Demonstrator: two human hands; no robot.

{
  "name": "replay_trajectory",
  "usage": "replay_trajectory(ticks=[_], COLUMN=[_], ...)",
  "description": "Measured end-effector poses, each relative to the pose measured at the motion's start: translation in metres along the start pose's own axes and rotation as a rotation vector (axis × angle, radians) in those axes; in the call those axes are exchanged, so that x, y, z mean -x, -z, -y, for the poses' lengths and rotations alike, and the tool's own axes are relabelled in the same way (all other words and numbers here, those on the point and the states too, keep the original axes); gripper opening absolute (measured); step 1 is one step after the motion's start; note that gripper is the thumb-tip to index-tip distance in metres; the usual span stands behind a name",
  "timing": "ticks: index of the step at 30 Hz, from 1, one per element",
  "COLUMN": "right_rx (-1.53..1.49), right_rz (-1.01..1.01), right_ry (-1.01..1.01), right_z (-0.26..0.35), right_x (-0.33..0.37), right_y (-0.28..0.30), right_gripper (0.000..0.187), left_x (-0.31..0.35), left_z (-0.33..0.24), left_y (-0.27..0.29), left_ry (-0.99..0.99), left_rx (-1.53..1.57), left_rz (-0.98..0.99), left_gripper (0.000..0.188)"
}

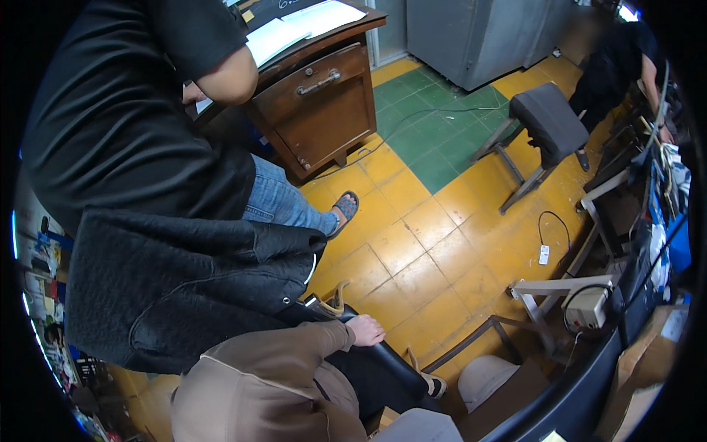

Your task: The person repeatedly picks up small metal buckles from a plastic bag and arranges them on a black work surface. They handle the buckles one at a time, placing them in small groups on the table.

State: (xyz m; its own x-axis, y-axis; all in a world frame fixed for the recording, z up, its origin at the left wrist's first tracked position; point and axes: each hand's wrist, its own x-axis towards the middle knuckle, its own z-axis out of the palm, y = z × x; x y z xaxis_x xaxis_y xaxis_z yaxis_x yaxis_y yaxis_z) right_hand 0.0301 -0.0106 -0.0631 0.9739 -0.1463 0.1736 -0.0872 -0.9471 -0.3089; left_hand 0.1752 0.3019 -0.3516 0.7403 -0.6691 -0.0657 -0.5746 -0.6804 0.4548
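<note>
My left hand [366,331] lies on a black padded chair armrest [401,368], its fingers loosely laid over it, holding nothing. A brown sleeve [309,343] runs to it from the lower edge. Beneath the arm, dark trousers [357,376] show in part. Just past the hand is the worn tan end of another armrest [339,298]. Beyond it, a black jacket [177,287] with a pale drawstring hangs behind a person in a black T-shirt [125,125]. My right hand does not show.
A wooden desk [324,103] with papers [302,33] stands at the far left. A dark stool [549,121] stands on the tiled floor [398,258]. Cables and a white power strip [544,255] lie there. A cardboard box [648,361] is at right; another person [615,70] bends farther back.
</note>
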Motion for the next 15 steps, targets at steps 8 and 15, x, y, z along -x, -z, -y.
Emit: replay_trajectory(ticks=[8,15], right_rx=[0.045,0.071], right_rz=[0.039,0.073], right_ry=[0.012,0.0], right_z=[-0.004,-0.006], right_x=[-0.027,-0.04], right_y=[0.002,0.009], right_gripper=[0.033,0.032], left_x=[0.001,0.002], left_z=[-0.003,-0.007], left_y=[0.001,0.006], left_ry=[-0.05,-0.034], left_rx=[0.014,0.045], left_rz=[-0.116,-0.117], left_gripper=[0.021,0.02])
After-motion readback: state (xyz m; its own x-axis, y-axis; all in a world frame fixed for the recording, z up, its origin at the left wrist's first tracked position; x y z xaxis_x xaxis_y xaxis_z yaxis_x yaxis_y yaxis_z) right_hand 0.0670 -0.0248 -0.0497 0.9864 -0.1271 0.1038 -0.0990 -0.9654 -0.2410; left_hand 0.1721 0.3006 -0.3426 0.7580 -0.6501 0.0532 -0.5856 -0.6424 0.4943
